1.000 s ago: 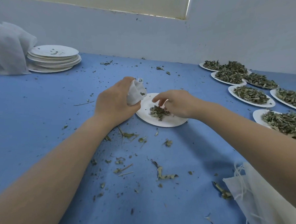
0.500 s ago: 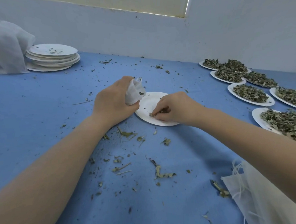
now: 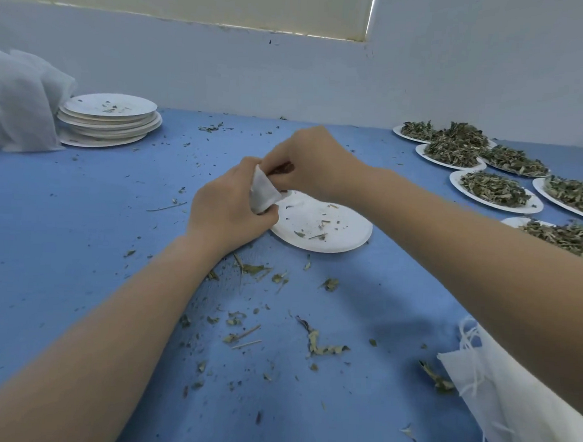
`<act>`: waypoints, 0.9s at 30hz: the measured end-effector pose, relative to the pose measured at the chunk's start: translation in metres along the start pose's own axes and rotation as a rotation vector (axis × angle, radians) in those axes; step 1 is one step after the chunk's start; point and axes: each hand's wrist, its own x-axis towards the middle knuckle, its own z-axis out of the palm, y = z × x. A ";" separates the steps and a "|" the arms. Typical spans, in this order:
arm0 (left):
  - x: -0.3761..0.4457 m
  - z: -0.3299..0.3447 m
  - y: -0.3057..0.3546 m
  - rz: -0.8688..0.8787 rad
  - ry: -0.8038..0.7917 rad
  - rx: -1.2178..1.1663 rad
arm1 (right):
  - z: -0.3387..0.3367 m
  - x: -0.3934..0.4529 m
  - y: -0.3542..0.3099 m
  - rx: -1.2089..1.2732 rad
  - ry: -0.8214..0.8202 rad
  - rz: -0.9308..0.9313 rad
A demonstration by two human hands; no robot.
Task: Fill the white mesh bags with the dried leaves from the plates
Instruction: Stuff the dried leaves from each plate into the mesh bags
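My left hand (image 3: 228,208) grips a small white mesh bag (image 3: 264,193) just left of a white plate (image 3: 336,236) that holds only a few leaf crumbs. My right hand (image 3: 315,164) is lifted above the plate and pinches a clump of dried leaves (image 3: 282,169) right at the bag's top. How far the leaves reach into the bag is hidden by my fingers.
Several plates heaped with dried leaves (image 3: 494,189) line the right side of the blue table (image 3: 79,243). A stack of used plates (image 3: 109,120) and a pile of white bags (image 3: 16,105) sit at the far left. More mesh bags (image 3: 510,401) lie at the near right. Leaf bits litter the table.
My right hand gathered the last leaves off the plate and lifted them to the bag's mouth. The plate is now nearly bare. My left hand kept hold of the bag.
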 end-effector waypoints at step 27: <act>0.000 -0.002 -0.009 -0.225 -0.046 -0.124 | 0.033 -0.041 0.049 0.032 -0.277 0.717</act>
